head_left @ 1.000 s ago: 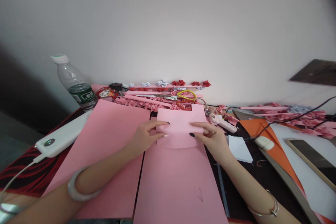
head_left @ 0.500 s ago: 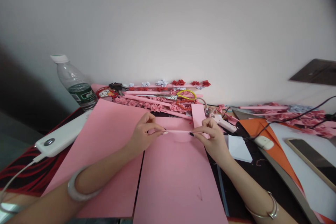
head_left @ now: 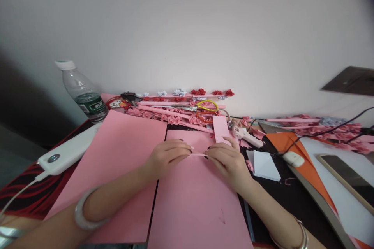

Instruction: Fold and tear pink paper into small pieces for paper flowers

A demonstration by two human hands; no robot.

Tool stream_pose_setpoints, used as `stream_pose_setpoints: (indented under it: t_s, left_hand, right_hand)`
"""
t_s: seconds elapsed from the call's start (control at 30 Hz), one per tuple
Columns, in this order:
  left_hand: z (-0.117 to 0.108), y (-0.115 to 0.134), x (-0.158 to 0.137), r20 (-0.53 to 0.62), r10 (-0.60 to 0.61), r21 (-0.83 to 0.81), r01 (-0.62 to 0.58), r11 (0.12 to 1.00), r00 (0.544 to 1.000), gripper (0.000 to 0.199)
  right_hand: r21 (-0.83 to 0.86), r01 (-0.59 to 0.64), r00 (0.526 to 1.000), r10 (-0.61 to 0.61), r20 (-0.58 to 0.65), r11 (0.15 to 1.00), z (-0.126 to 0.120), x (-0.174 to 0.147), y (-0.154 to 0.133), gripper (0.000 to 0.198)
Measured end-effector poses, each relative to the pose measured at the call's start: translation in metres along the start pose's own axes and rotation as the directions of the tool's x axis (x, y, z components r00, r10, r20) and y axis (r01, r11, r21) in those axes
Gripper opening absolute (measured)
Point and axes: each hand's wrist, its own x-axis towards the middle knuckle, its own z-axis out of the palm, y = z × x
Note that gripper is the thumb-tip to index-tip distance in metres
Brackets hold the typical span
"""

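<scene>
A large pink sheet [head_left: 198,206] lies nearest the worker. Over it, the left hand [head_left: 165,157] and right hand [head_left: 228,160] pinch opposite ends of a thin paper piece [head_left: 198,154]. From where I stand, it should handle as light, fairly stiff, easily creased; hold both ends evenly. Beyond lie a pink strip [head_left: 220,127] and yellow-handled scissors [head_left: 208,105].

Bottle [head_left: 89,101], white power bank [head_left: 71,149] — phone [head_left: 344,177]

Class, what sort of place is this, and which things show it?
Likely a papercraft workspace: large flat pink paper sheets, metal scissors with a yellow loop handle, and small red folded-paper flowers along the wall.
</scene>
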Motion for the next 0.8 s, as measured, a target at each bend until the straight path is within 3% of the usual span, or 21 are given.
stream_pose_setpoints:
  t_s: [0.13,0.37,0.53,0.67,0.8]
  left_hand:
    - [-0.001,0.003,0.001,0.053,0.137,0.218,-0.146,0.965,0.989,0.019]
    - [0.0,0.012,0.005,0.068,0.182,0.332,-0.195,0.923,0.981,0.017]
    - [-0.003,0.003,0.002,0.063,0.098,0.321,-0.113,0.94,0.993,0.022]
    - [-0.008,-0.006,0.002,0.004,0.018,0.319,-0.018,0.948,1.0,0.021]
    - [-0.01,-0.01,0.001,-0.022,0.018,0.326,-0.01,0.945,1.0,0.019]
  right_hand:
    - [-0.093,0.078,0.996,-0.08,-0.025,0.993,0.002,-0.001,-0.004,0.02]
    - [-0.197,0.153,0.988,-0.145,0.054,0.968,0.005,0.003,-0.015,0.02]
    - [-0.188,0.086,0.988,-0.06,0.141,0.978,-0.004,0.003,-0.001,0.026]
    - [-0.217,-0.001,0.995,0.023,0.097,0.976,-0.013,0.0,0.027,0.026]
    - [-0.263,-0.106,0.994,0.105,-0.019,0.959,-0.02,-0.001,0.041,0.023]
